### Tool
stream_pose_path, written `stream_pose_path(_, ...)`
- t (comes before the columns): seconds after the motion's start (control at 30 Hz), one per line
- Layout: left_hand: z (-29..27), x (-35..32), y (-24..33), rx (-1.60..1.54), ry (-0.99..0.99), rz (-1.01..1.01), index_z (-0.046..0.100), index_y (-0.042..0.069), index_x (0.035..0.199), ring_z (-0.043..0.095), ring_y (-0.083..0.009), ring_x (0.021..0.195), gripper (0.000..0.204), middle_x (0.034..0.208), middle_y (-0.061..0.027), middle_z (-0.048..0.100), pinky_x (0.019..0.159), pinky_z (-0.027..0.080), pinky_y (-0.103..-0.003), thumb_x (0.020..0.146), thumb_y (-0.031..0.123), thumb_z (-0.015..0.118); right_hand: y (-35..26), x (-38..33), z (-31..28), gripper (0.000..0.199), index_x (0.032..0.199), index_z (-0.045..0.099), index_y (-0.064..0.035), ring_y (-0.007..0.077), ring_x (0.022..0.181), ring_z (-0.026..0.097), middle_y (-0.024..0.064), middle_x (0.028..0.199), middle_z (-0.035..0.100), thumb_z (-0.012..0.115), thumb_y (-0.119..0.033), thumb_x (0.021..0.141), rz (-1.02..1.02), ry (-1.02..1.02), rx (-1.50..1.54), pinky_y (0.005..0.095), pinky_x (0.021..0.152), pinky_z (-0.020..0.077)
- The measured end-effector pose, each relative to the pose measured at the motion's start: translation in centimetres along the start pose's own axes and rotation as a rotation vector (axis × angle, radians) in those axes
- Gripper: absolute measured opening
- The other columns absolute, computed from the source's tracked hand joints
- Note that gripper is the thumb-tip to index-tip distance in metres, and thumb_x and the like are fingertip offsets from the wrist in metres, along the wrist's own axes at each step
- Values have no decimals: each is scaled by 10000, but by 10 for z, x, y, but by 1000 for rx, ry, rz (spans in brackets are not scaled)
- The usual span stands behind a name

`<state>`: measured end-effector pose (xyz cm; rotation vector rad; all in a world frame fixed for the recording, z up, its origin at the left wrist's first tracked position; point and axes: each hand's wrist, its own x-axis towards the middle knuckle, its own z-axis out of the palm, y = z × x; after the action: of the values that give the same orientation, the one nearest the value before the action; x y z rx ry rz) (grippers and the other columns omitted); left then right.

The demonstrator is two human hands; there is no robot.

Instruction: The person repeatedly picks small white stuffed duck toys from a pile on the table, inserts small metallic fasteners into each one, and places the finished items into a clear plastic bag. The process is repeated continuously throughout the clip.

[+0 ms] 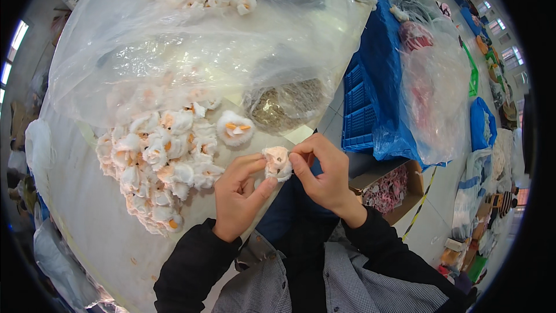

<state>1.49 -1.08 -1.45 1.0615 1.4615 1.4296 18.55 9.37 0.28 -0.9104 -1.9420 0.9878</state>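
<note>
A small fluffy white and peach plush piece (278, 161) is held up between my two hands near the table's edge. My left hand (241, 192) pinches its left side with thumb and fingers. On its right edge, the thumb and forefinger of my right hand (322, 175) are pressed together; whether anything else is between them is too small to see. Just beyond lies a round white fluffy piece (236, 128) with orange patches and a white point. A heap of similar white and peach plush pieces (156, 159) spreads to the left of my hands.
Clear plastic sheeting (191, 58) drapes over more plush pieces at the far side. Beside it sits a clear bag (285, 103) of brownish contents. Right of the table stand blue crates (358, 107), a large plastic-wrapped bundle (434, 93) and a cardboard box (412, 194) with pinkish scraps.
</note>
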Motion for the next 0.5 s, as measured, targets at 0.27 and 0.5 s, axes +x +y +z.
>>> stream_pose_path(0.27, 5, 2, 11, -330, 59, -151, 457, -19, 1446, 642, -92, 1008, 584, 1227, -109, 642, 742, 514, -199, 902, -106, 650, -1, -10, 14, 58, 928, 690, -25, 138, 655, 586, 58, 808, 644, 738, -58, 924, -19, -10, 27, 264, 607, 460)
stream_pose_path(0.5, 0, -1, 7, -306, -26, -65, 474, -9, 1450, 635, -106, 1049, 552, 1273, -135, 632, 796, 517, -212, 924, -98, 616, -2, -11, 20, 79, 933, 689, -31, 171, 646, 597, 70, 802, 632, 753, -39, 887, -33, -6, -29, 288, 593, 467)
